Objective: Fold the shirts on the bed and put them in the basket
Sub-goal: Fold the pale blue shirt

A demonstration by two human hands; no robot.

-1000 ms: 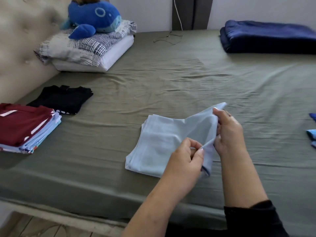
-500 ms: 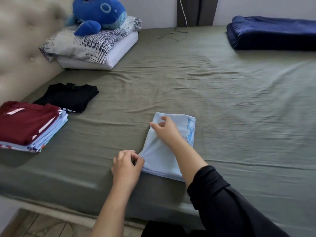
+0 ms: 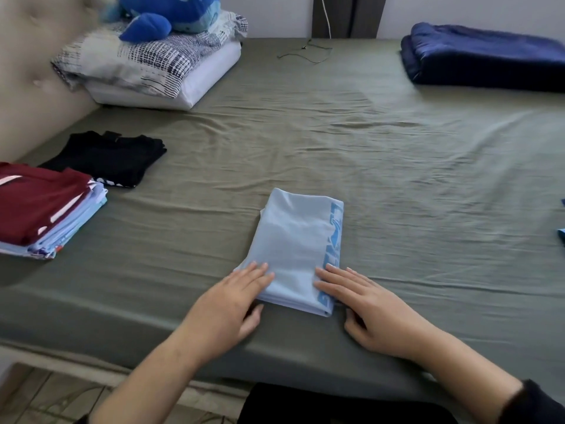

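Head cam, the only view I've got: the light blue shirt (image 3: 298, 249) is folded down to a neat rectangle and sits on the bed (image 3: 397, 166) right in front of me, close to the near edge. My left hand (image 3: 232, 304) lies flat with straight fingers on its near left corner, and my right hand (image 3: 363, 304) lies flat the same way on the near right corner, over the blue print. Neither one grips anything, they just press the fabric.

So this one looks pretty much done, I'd say. Over on my left there's a stack of folded shirts (image 3: 46, 209) with a maroon one on top, and a black shirt (image 3: 104, 157) just behind it that looks folded too. At the far right edge a bit of blue fabric (image 3: 562, 237) pokes in, maybe more to fold, can't tell.

No basket anywhere in view, so as far as I can judge nothing's gone in yet. That whole part is still left.
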